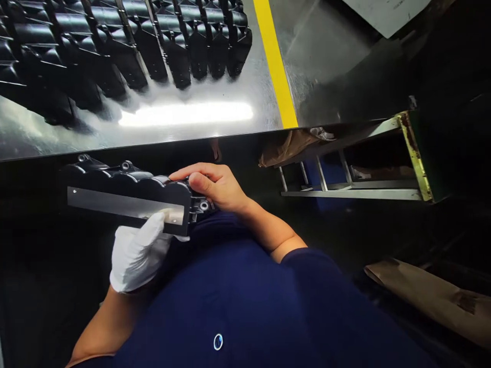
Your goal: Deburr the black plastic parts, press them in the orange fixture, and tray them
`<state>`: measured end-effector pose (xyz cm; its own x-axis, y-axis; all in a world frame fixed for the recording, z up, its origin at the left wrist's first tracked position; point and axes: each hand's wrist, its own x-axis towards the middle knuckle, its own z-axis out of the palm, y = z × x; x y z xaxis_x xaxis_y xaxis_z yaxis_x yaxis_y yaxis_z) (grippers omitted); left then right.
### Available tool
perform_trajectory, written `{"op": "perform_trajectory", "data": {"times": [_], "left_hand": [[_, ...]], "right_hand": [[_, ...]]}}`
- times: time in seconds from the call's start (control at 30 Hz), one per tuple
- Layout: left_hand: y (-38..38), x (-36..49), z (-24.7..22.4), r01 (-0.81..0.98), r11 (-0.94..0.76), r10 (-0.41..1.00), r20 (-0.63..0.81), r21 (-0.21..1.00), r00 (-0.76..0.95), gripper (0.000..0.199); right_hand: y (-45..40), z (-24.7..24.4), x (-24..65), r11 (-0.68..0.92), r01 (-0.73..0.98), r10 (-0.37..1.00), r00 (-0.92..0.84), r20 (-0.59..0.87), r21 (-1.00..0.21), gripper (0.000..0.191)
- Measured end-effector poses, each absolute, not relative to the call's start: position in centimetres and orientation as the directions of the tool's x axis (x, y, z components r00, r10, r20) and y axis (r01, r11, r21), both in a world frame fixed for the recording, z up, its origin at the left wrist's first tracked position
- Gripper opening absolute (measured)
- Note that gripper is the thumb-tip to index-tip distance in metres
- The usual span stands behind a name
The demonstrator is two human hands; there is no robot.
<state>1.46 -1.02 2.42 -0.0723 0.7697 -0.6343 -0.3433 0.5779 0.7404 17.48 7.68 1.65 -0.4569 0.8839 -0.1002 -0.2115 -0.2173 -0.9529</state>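
Black scalloped part [128, 185] is pinched by left hand [140, 253] at lower edge and right hand [221, 190] at one end.

Workshop, metal table [215, 94], rows of black parts [184, 43]

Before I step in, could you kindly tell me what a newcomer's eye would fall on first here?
Probably the yellow stripe crossing the metal tabletop, right of the rows of black molded parts. Then, just below the table's edge, the white-gloved left hand and bare right hand holding a scalloped black housing with a flat metallic strip.
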Motion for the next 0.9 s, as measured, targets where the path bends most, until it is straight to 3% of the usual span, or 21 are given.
{"op": "perform_trajectory", "data": {"times": [0.2,0.43,0.7,0.9], "left_hand": [[0.1,4.2,3.7,-0.609,0.523,0.760,-0.650,0.596,0.017,0.009],[-0.5,4.4,3.0,-0.615,0.560,0.722,-0.691,0.556,0.033,0.018],[-1.3,4.1,2.8,-0.542,0.527,0.788,-0.616,0.655,0.021,0.017],[-1.1,3.6,2.5,-0.617,0.494,0.807,-0.588,0.613,0.063,0.020]], "right_hand": [[7.7,0.1,16.7,-0.418,-0.257,0.872,-0.383,-0.305,-0.871,0.060],[7.0,-1.7,16.7,-0.470,-0.257,0.845,-0.408,-0.346,-0.845,0.067],[6.6,-1.7,17.3,-0.341,-0.258,0.901,-0.364,-0.236,-0.904,0.064],[6.0,-0.1,17.8,-0.244,-0.239,0.909,-0.394,-0.136,-0.940,0.059]]}}
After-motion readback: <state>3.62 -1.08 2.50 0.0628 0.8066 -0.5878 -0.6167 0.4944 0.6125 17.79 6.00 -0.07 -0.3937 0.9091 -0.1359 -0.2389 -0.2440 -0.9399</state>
